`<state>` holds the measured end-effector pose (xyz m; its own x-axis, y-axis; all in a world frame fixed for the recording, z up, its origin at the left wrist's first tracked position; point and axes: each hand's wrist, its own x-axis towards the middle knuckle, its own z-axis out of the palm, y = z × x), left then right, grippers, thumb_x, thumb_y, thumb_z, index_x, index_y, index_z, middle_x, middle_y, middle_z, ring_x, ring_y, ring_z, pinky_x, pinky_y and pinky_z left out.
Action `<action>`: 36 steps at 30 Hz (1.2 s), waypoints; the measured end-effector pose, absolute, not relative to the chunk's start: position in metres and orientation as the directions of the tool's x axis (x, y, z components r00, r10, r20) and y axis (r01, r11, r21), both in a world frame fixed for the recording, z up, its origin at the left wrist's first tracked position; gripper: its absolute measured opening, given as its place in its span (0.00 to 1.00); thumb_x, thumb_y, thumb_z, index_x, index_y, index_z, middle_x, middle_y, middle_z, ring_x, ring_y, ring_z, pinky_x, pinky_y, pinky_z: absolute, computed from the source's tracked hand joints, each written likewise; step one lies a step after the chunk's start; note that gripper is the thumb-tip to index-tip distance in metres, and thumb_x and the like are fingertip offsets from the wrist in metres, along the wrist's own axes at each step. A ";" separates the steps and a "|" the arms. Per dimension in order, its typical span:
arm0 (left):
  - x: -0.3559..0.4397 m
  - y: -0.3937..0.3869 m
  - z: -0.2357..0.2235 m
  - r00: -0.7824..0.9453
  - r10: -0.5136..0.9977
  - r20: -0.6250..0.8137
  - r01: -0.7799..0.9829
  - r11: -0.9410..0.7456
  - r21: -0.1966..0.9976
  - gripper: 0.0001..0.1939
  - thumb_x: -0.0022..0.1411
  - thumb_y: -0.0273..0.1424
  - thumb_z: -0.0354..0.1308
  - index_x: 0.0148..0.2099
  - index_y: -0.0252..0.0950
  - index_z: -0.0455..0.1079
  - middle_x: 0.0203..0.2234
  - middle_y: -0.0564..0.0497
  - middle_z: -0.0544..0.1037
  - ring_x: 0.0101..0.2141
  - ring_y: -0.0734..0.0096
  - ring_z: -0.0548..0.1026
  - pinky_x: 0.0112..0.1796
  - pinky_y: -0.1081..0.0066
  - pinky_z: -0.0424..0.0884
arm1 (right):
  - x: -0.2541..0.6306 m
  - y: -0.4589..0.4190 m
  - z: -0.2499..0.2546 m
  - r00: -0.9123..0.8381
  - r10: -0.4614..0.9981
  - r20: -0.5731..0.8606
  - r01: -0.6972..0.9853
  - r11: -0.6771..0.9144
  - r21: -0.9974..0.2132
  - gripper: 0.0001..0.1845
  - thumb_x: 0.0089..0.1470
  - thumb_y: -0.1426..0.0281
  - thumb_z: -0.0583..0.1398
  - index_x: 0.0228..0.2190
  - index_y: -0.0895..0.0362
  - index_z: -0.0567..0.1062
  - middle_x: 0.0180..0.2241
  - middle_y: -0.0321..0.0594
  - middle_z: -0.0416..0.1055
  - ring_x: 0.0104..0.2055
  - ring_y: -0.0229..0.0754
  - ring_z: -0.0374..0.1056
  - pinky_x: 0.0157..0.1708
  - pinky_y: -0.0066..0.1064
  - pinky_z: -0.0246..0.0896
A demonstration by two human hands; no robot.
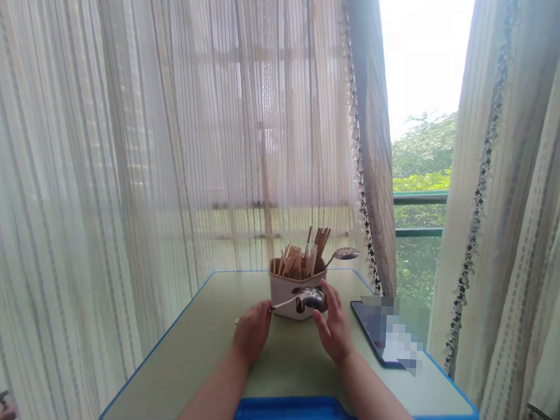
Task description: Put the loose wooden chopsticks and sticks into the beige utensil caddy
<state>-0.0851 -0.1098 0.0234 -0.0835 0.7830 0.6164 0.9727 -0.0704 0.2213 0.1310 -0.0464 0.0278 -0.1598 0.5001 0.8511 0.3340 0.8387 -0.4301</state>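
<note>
My left hand (pixel 252 332) is closed round the handle end of a slotted spoon (pixel 312 297), whose perforated metal bowl points to the right. Close to the bowl's right edge is my right hand (pixel 335 327), its thumb and fingers apart; whether they touch the metal I cannot tell. Just behind the spoon stands a white utensil holder (pixel 282 295) with a brown rim, partly covered by the bowl. Several wooden chopsticks (pixel 292 261) stick up out of it. Another metal spoon (pixel 345 254) leans out of its right side, bowl uppermost.
The pale green table (pixel 195 342) has a blue edge and a blue tray-like front part (pixel 294 412). A dark tablet (pixel 371 338), partly pixelated, lies at the right side. Sheer curtains (pixel 181 137) hang behind, with a green railing (pixel 419 199) outside the window.
</note>
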 end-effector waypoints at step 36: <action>-0.082 -0.113 0.024 -0.033 0.874 0.485 0.995 -0.018 0.100 0.09 0.68 0.31 0.43 0.44 0.34 0.62 0.38 0.46 0.73 0.41 0.68 0.72 0.42 0.68 0.68 | 0.127 -0.034 0.028 -0.197 0.731 0.653 0.404 0.668 -0.625 0.32 0.43 0.46 0.56 0.42 0.56 0.72 0.41 0.46 0.71 0.44 0.52 0.68 0.44 0.41 0.62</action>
